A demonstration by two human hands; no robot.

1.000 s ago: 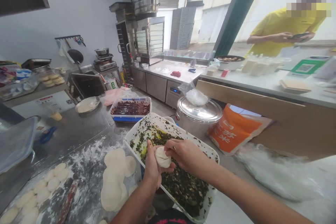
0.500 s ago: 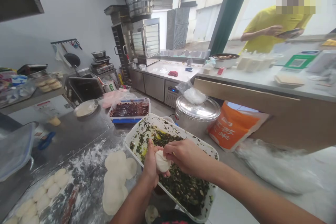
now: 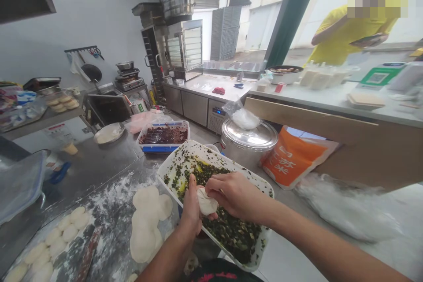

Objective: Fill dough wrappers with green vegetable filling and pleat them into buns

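My left hand [image 3: 191, 211] cups a white dough bun [image 3: 207, 202] above a white tray [image 3: 172, 164] of chopped green filling. My right hand [image 3: 231, 194] pinches the top of the same bun, its fingers closed on the dough. Flat round dough wrappers [image 3: 147, 220] lie stacked on the floured steel counter just left of my hands. Small dough balls [image 3: 56, 242] sit in rows at the lower left beside a scraper [image 3: 86, 255].
A blue-rimmed tray of dark red filling [image 3: 164, 134] stands behind the green tray. A steel pot with a lid [image 3: 248, 139] and an orange bag [image 3: 291, 158] are to the right. A person in a yellow shirt [image 3: 346, 35] stands beyond the service counter.
My right fingers have shifted round the bun's top, pinching the dough. My view drifted slightly; the person in yellow raised an arm.
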